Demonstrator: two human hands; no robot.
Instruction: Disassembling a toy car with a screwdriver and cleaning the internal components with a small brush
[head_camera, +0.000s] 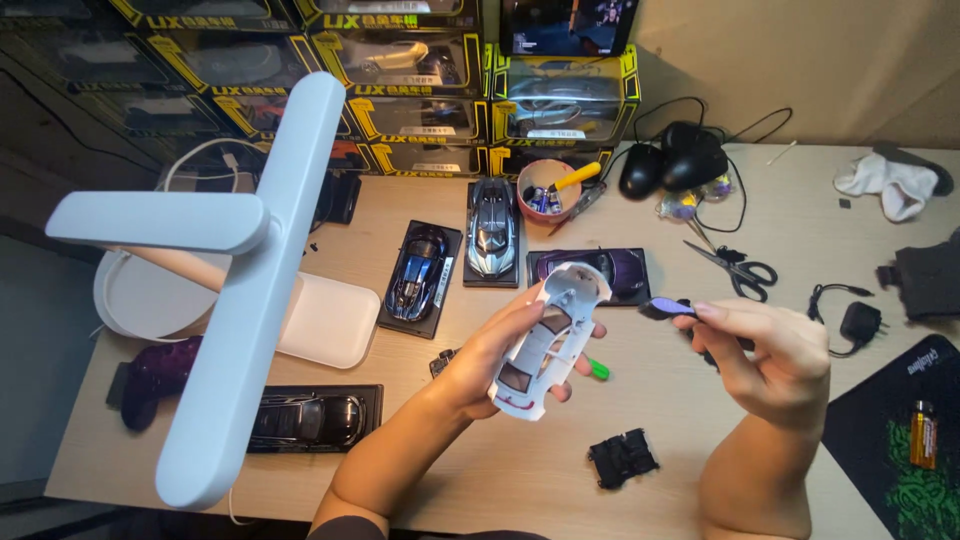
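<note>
Nearest the camera, on the wooden bench (660, 500), a small black plastic part (622, 458) lying free between the two forearms. Just above it, left hand (490, 365) curled around a white model car body (550, 340), underside up, long axis slanting from lower left to upper right, nose end toward the far side. Right hand (765, 360) pressed together at thumb and forefinger, pinching a small purple piece (665, 307) with its tip aimed left at the shell's upper end; near, not touching. Right hand thus the nearer to that end, gap lying along a roughly level line. Green-tipped tool (597, 369) peeking out beneath the shell.

Farther out: three finished model cars on black bases, a blue one (417, 272), a grey one (492, 228) and a purple one (620, 272). Scissors (735, 265) to the right, pink cup (548, 190) of tools beyond.

At the far edge, stacked display boxes (420, 110), black with yellow trim and clear windows showing cars inside; lettering yellow, along the top band of each.
</note>
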